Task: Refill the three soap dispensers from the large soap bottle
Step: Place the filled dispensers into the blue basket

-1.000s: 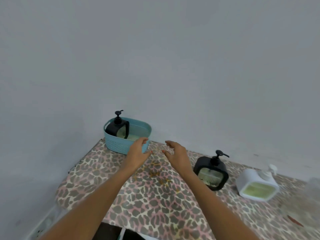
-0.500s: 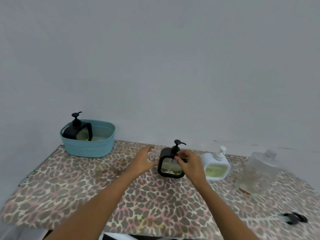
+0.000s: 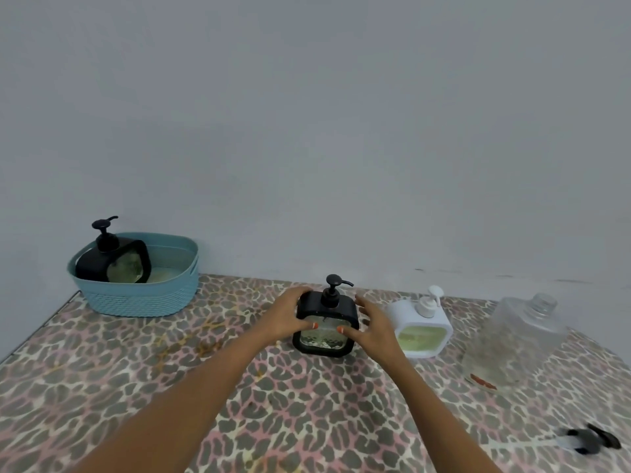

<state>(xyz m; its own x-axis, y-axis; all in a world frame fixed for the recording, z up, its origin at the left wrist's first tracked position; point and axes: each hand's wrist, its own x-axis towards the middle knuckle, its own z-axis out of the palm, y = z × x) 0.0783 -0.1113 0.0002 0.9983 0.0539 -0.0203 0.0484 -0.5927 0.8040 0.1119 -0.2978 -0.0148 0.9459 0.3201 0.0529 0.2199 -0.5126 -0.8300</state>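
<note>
A black square soap dispenser [image 3: 325,339] with a black pump stands in the middle of the table. My left hand [image 3: 285,315] grips its left side and my right hand [image 3: 370,327] grips its right side, thumbs on its front. A white dispenser [image 3: 421,331] with pale green soap stands just to its right. A second black dispenser [image 3: 114,261] leans inside a blue basket [image 3: 136,297] at the back left. The large clear soap bottle [image 3: 512,343], uncapped, stands at the right.
A leopard-print cloth [image 3: 136,397] covers the table, which meets a grey wall behind. A loose black pump cap with a tube [image 3: 587,442] lies near the front right edge.
Both hands closed in on the middle black dispenser and now grip its two sides. The view swung right and tilted down a little.
</note>
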